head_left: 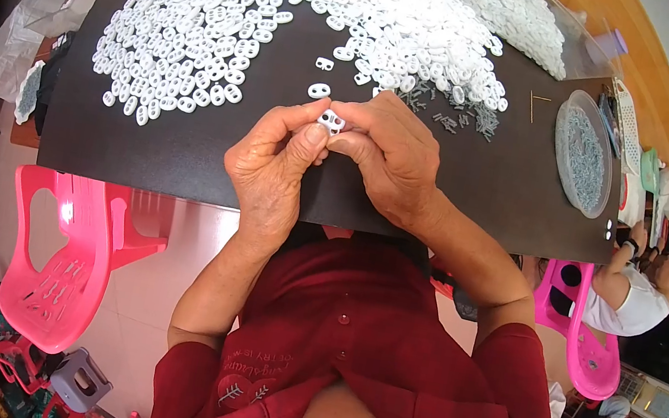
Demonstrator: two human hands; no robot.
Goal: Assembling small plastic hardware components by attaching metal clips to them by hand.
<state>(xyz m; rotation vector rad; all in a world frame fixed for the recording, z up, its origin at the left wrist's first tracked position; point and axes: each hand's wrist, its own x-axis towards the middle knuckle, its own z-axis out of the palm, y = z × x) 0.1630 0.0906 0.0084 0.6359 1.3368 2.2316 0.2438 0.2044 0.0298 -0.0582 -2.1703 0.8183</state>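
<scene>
One white two-holed piece (331,121) pinched between fingers of left hand (271,166) and right hand (386,160).

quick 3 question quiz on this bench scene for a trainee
1. True or false: both hands pinch one white part together.
2. The round clear dish of small grey pieces lies on which side of the hands? A left, B right, C between them.
3. What colour is the mat under the parts?

Key
1. True: left hand and right hand meet on it.
2. B
3. Black
</scene>
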